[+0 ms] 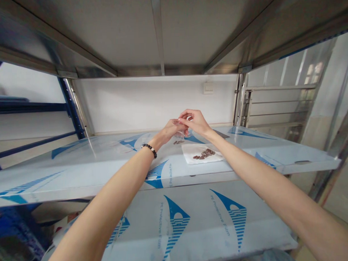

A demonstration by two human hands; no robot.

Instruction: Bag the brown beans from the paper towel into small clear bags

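Note:
My left hand [174, 128], with a beaded bracelet [150, 149] at its wrist, is closed on what looks like a small clear plastic bag [179, 135]. Several brown beans [178, 142] show at the bottom of the bag or just behind it; I cannot tell which. Touching the left fingers, my right hand [195, 122] has thumb and forefinger pinched together, and what lies between them is too small to make out. Nearer to me, more brown beans [205, 154] lie loose on a white sheet [189, 156].
Both arms reach over a metal shelf [112, 163] covered in blue-printed protective film. Beyond my right wrist lies a dark flat piece [221, 134]. An upper shelf [130, 37] hangs low overhead. Metal posts [76, 107] stand at the back corners before a white wall [150, 102].

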